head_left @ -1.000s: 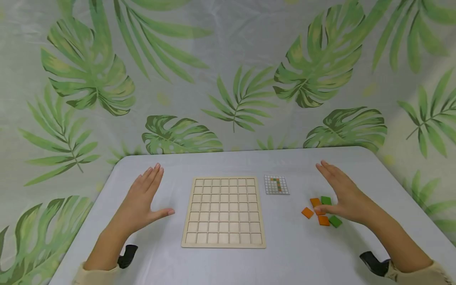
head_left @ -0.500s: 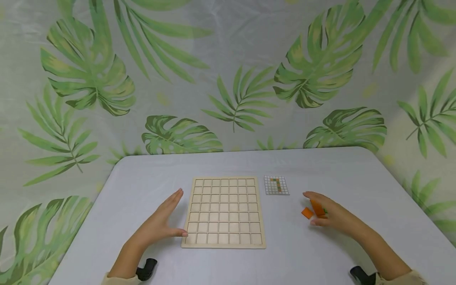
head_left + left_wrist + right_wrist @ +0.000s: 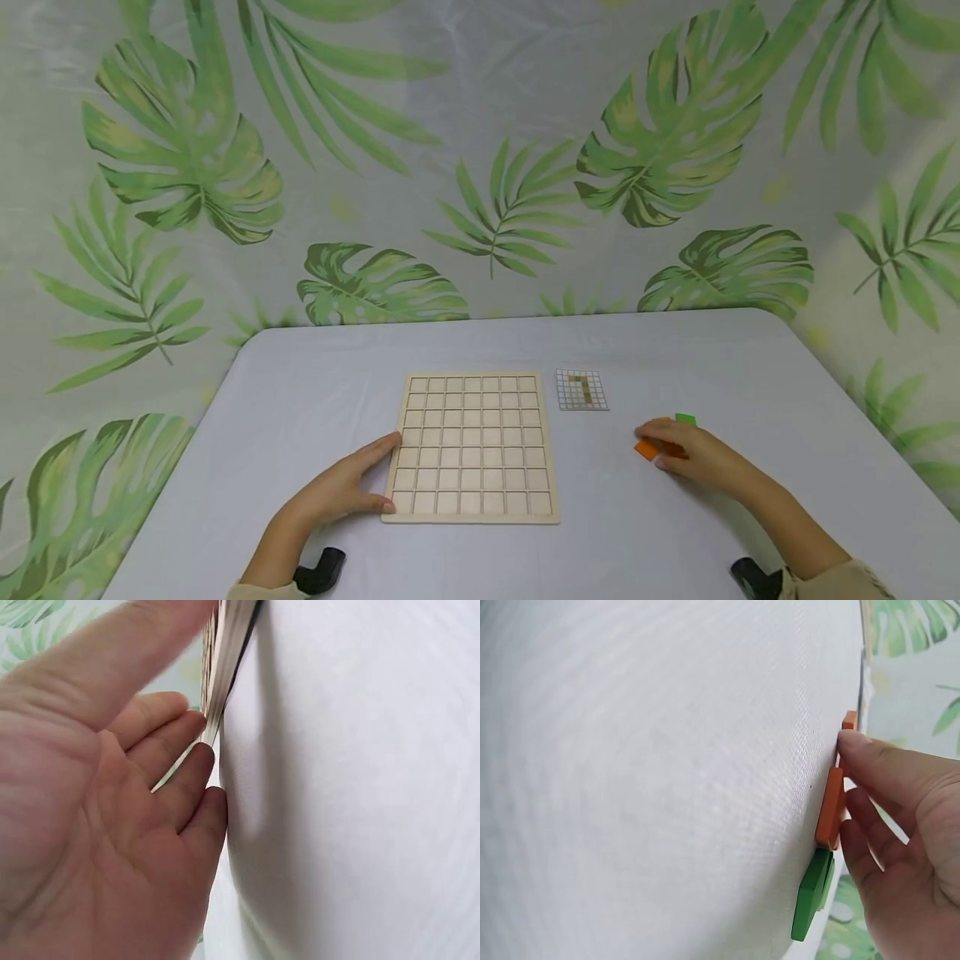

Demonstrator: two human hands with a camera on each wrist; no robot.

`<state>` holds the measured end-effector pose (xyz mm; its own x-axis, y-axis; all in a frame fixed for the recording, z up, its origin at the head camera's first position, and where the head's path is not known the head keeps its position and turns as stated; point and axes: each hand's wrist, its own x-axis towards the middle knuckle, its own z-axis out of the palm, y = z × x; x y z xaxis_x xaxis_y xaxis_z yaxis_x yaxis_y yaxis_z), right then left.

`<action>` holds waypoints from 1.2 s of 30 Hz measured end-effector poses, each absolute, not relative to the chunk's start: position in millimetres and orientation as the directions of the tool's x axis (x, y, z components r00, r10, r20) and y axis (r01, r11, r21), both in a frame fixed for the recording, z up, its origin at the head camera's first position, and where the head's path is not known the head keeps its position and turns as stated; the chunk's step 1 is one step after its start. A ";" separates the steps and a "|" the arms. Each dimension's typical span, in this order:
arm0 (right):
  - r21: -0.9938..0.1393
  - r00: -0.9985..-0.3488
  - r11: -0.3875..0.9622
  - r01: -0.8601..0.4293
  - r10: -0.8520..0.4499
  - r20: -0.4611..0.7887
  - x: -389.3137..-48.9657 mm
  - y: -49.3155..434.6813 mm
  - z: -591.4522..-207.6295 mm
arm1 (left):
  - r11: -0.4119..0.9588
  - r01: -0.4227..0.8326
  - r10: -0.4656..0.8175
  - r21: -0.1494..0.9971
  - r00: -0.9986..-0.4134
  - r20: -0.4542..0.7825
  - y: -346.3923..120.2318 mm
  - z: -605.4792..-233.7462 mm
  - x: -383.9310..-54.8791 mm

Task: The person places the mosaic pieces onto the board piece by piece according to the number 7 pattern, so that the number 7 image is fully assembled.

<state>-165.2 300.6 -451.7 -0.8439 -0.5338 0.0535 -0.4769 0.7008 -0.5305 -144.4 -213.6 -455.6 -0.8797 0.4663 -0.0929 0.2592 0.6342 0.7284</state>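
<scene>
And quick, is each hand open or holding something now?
Left hand: open, touching the wooden board.
Right hand: at the orange tiles; can't tell whether it's gripping one.

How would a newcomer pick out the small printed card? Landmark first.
On the white table, find the wooden grid board with the left hand at its left edge. Just right of its far right corner lies the small card. Unlike the bare board, its pale grid shows a hook of orange and green squares.
</scene>
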 end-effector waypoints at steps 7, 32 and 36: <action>-0.506 -0.852 0.727 -0.465 -0.522 0.033 -170.0 299.3 -453.2 | 0.622 0.280 0.494 0.731 -0.865 -0.089 -216.9 -458.5 -144.1; -0.540 -0.798 0.594 -0.596 -0.517 0.311 -206.8 189.5 -420.9 | 0.628 0.305 0.476 0.716 -0.878 -0.043 -216.0 -467.8 -142.6; -0.559 -0.769 0.536 -0.633 -0.520 0.372 -219.3 158.2 -420.3 | 0.618 0.305 0.476 0.725 -0.879 -0.036 -215.7 -467.6 -142.1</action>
